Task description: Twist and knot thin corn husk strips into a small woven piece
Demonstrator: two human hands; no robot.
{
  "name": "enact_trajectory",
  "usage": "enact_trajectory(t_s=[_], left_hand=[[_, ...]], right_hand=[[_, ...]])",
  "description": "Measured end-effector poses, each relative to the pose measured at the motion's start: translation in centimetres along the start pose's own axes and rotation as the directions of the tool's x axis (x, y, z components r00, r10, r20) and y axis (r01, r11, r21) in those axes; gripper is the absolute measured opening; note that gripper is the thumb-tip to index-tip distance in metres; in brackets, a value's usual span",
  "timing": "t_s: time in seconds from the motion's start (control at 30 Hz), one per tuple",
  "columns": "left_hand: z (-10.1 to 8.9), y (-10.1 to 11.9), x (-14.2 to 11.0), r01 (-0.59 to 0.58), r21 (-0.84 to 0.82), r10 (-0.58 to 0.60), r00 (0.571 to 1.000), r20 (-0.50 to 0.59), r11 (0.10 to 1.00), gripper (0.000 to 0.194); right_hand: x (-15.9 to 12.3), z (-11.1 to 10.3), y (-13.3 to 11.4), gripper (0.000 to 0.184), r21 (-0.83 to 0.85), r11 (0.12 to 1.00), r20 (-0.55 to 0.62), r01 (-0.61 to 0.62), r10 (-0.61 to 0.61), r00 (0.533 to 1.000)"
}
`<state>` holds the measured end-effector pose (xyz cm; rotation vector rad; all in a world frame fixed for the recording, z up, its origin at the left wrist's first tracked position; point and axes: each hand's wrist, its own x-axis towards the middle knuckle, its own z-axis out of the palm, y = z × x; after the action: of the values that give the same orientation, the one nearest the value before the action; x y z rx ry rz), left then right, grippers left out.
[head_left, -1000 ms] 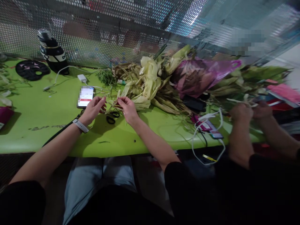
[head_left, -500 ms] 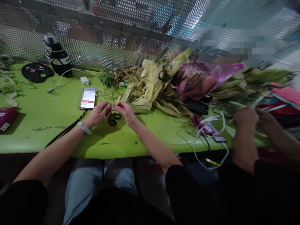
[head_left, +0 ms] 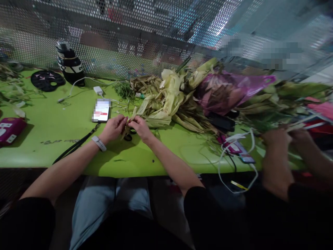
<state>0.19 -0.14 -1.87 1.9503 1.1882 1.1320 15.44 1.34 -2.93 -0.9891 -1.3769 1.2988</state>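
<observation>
My left hand [head_left: 114,128], with a pale band on the wrist, and my right hand [head_left: 142,129] meet above the green table. Both sets of fingers are closed in a pinch on a thin strip of corn husk [head_left: 127,130], whose ends show above and below the fingertips. Just under the hands lie dark-handled scissors [head_left: 128,137], partly covered by them. Beyond my right hand spreads a heap of pale and brown corn husks [head_left: 168,99]. A lit phone [head_left: 101,111] with a black strap lies beyond my left hand.
Left are a purple box [head_left: 11,131], a black perforated piece [head_left: 47,80] and a dark bottle [head_left: 70,67]. A pink plastic bag [head_left: 220,92] rests among husks. A cabled phone [head_left: 246,156] lies near a co-worker's hands [head_left: 278,140]. Metal mesh [head_left: 145,38] stands behind.
The view has shifted slightly, moving the scene rightward. My hands remain together; the husk strip now hangs lower between them, over the scissors.
</observation>
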Motion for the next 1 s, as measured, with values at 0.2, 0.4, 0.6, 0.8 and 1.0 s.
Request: enact_trajectory(t_s=[0.2, 0.4, 0.6, 0.8, 1.0], left_hand=[[-0.6, -0.4, 0.5, 0.096, -0.246, -0.084, 0.995, 0.059, 0.965, 0.040], [-1.0, -0.7, 0.7, 0.228, -0.285, -0.161, 0.957, 0.241, 0.931, 0.038], [-0.7, -0.5, 0.6, 0.179, -0.377, -0.074, 0.958, 0.277, 0.909, 0.029], [-1.2, 0.1, 0.5, 0.194, -0.405, -0.082, 0.957, 0.277, 0.894, 0.028], [-1.4, 0.1, 0.7, 0.236, -0.430, -0.124, 0.954, 0.273, 0.871, 0.028]], right_hand=[[-0.1, 0.0, 0.0, 0.024, 0.061, 0.997, -0.055, -0.051, 0.054, 0.997], [0.0, -0.3, 0.1, 0.025, 0.189, 0.982, -0.176, 0.027, 0.007, 0.984], [-0.4, -0.6, -0.5, 0.028, 0.224, 0.974, -0.105, 0.015, 0.009, 0.994], [-0.7, -0.7, -1.2, 0.034, 0.151, 0.988, -0.075, 0.023, -0.012, 0.997], [-0.9, -0.8, -1.5, 0.037, 0.131, 0.991, -0.023, 0.003, 0.000, 1.000]])
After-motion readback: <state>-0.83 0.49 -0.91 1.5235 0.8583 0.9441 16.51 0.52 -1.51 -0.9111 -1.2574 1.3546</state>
